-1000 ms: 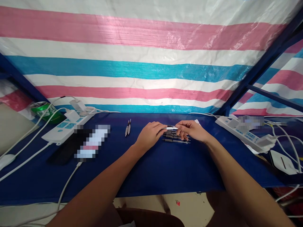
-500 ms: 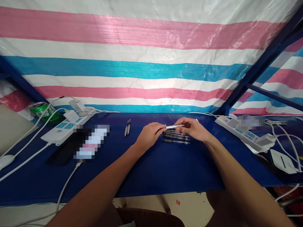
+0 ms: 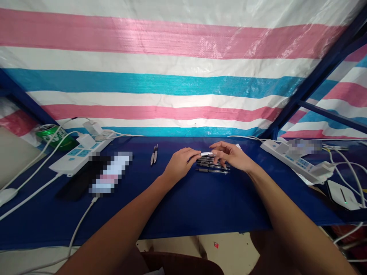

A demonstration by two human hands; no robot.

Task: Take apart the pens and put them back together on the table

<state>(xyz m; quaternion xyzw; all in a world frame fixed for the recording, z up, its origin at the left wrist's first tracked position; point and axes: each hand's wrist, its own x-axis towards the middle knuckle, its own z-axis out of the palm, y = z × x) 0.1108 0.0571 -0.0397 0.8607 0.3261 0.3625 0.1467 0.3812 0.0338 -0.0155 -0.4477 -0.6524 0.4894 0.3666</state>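
Note:
My left hand [image 3: 181, 165] is closed in a pinch on one end of a thin white pen [image 3: 206, 154], held level just above the blue table [image 3: 183, 202]. My right hand [image 3: 229, 156] meets the pen's other end, its fingers partly stretched out over it. Under both hands lies a small pile of several dark pens [image 3: 212, 166]. Two more pens [image 3: 154, 154] lie side by side to the left of my left hand.
A white power strip [image 3: 77, 154] with plugged chargers and cables sits at the left, a green can [image 3: 53, 134] behind it. A black object [image 3: 78, 183] lies near the strip. Another power strip [image 3: 298, 164] and a white box [image 3: 342, 195] are at the right. A striped tarp hangs behind.
My right hand has loosened from a pinch on the white pen and its fingers have spread over the pen's end. The pen has dipped slightly; my left hand has stayed put.

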